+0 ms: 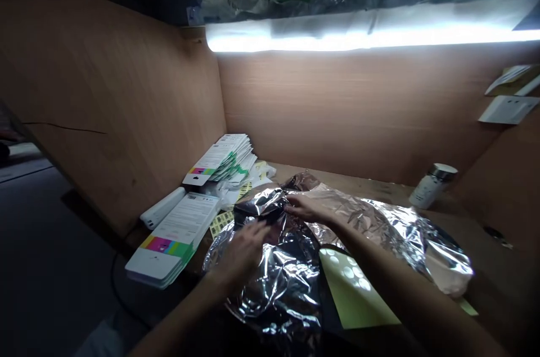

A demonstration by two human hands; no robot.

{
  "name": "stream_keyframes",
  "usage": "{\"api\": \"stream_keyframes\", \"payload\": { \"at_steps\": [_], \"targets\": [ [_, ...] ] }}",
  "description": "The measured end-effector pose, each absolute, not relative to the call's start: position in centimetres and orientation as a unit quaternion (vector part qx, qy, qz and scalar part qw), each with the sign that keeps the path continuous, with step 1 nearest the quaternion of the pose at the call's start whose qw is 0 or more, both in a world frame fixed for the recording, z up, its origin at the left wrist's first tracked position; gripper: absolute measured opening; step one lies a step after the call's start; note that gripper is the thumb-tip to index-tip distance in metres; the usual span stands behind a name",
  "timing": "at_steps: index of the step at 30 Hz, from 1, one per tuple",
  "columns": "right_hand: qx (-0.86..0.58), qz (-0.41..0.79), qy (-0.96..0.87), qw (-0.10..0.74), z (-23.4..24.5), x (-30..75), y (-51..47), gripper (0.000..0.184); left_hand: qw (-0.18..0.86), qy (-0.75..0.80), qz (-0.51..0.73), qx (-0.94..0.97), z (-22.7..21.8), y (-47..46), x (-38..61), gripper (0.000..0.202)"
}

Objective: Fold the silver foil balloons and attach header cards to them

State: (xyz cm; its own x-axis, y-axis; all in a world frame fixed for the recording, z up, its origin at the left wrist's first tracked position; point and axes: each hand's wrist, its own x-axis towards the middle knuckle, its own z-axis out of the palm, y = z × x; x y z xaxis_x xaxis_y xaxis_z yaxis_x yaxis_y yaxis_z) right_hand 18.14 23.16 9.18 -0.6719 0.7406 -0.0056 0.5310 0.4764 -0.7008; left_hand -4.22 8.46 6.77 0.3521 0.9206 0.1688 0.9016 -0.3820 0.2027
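Observation:
A crumpled silver foil bag (291, 272) lies at the front of the bench, its shiny film spreading below both hands. My right hand (307, 208) reaches in from the right and grips the upper part of the foil with its fingertips. Over the foil's left part is my left hand (245, 247), slightly blurred, its fingers stretched out and holding nothing that I can see. More silver foil (379, 222) stretches to the right behind my right forearm. Under that forearm lies a yellow sheet (356, 295) with round, clear stickers.
Printed white cards with colour bands form a near stack (181, 227) and a far stack (223, 163) at left. A white power strip (162, 208) lies beside them. Yellow label sheets (221, 223) edge the foil. A white bottle (432, 185) stands at right. Wooden panels enclose the bench.

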Motion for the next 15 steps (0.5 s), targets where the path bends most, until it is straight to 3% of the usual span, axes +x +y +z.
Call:
{"api": "stream_keyframes", "payload": {
  "at_steps": [3,5,7,10,11,15],
  "targets": [
    [-0.313,0.301,-0.883,0.176,10.6,18.1,21.2,0.014,0.008,0.421,0.166,0.892,13.6,14.4,-4.2,0.061],
    [-0.282,0.265,-0.904,0.181,11.4,18.3,20.1,0.012,0.059,0.376,0.057,0.923,17.6,18.8,-3.8,0.07],
    [-0.27,0.249,-0.912,0.185,11.8,19.0,19.4,0.013,0.113,0.362,-0.063,0.923,20.1,22.7,-3.2,0.057],
    [-0.322,0.263,-0.886,0.206,11.2,20.5,18.8,0.014,0.131,0.367,-0.129,0.912,21.2,26.6,-2.7,0.017],
    [-0.352,0.28,-0.868,0.209,10.8,21.1,18.7,0.013,0.124,0.376,-0.129,0.909,21.2,27.5,-2.9,0.012],
    [-0.416,0.342,-0.818,0.203,8.9,23.1,18.8,0.014,0.094,0.422,-0.076,0.898,20.6,29.7,-4.5,0.017]
  ]
}}
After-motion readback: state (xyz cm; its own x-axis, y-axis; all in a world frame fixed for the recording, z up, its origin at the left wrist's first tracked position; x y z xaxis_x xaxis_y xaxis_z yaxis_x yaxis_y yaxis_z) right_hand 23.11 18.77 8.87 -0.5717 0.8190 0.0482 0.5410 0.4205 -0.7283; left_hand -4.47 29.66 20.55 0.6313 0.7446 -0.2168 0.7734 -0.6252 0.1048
